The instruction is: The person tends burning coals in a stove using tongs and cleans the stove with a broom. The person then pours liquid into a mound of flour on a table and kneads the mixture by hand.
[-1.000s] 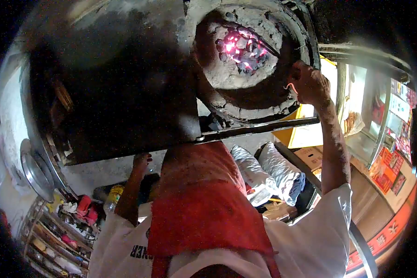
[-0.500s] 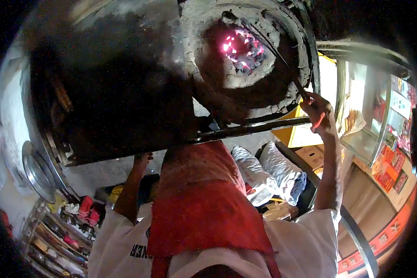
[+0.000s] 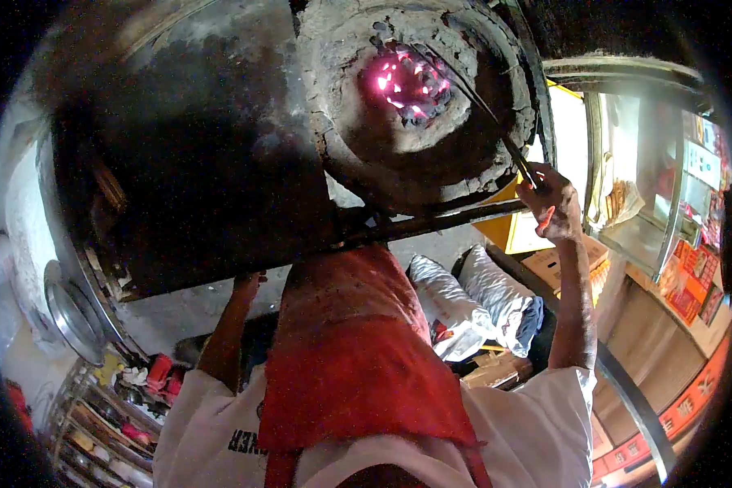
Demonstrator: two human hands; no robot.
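Observation:
My right hand is closed around the handle end of long, dark metal fire tongs. They slant across the round clay-lined stove, with their far tips at the upper rim of the fire pit. Pink-glowing coals lie in the pit, just left of the tongs. My left hand hangs low beside the front edge of the dark worktop. The worktop edge partly hides its fingers, so I cannot make out their pose.
A metal rail runs along the front, close to my red apron. White sacks and a cardboard box lie below to the right. A glass-fronted cabinet stands right; a metal basin leans at left.
The view has shifted slightly, with the stove sitting a little further left and up. My right hand still grips the tongs across the pit, slightly lower in view.

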